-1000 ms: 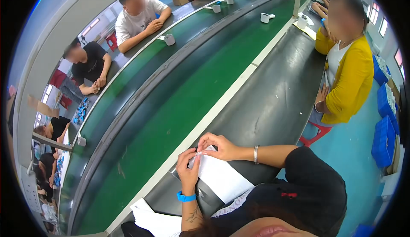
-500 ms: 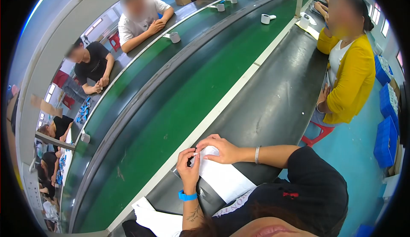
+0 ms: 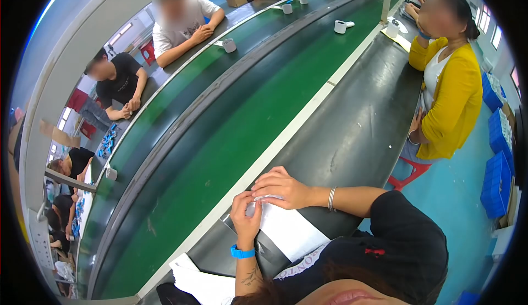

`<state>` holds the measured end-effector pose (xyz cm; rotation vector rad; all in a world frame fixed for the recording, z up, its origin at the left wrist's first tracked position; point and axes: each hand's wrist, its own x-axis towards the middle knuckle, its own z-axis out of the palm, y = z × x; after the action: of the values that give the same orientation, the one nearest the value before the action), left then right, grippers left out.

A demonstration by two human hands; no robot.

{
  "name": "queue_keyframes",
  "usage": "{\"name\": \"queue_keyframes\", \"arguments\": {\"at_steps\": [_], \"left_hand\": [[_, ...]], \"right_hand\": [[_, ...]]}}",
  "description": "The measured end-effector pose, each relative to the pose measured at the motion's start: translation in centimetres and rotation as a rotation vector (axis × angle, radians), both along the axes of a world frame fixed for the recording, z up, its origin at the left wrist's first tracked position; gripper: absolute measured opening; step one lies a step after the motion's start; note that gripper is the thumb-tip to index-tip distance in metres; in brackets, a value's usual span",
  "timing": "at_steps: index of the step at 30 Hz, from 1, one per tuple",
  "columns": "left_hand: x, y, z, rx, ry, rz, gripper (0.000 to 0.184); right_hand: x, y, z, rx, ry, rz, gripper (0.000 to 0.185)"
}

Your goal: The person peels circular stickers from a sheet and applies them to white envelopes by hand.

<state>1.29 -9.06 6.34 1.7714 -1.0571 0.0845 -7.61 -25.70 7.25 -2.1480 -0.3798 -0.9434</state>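
My left hand [image 3: 246, 215], with a blue band at the wrist, is closed with thumb and fingers pinching at the near edge of a small white piece [image 3: 269, 197]. My right hand [image 3: 284, 189], wearing bracelets, curls over the same piece from the other side. Fingers cover most of it, so I cannot tell its kind. Both hands meet above a white sheet [image 3: 294, 233] that lies on the black worktop [image 3: 352, 123]. Another crumpled white sheet [image 3: 201, 283] rests near my left forearm.
A green conveyor belt [image 3: 220, 162] runs beyond the worktop's pale rail. White cylindrical parts with handles [image 3: 341, 27] ride on it. A person in a yellow jacket [image 3: 454, 96] sits to the right; other people sit across the belt. Blue crates [image 3: 496, 184] stand on the floor.
My right hand's fingers have folded lower over the white piece, so less of it shows. The left hand has shifted slightly. Parts on the conveyor have moved a little.
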Motion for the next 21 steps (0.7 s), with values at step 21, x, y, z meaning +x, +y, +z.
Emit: {"name": "queue_keyframes", "arguments": {"at_steps": [21], "left_hand": [[-0.2, -0.1, 0.4, 0.015, -0.053, 0.018, 0.018]], "right_hand": [[0.1, -0.2, -0.7, -0.037, 0.048, -0.079, 0.005]]}}
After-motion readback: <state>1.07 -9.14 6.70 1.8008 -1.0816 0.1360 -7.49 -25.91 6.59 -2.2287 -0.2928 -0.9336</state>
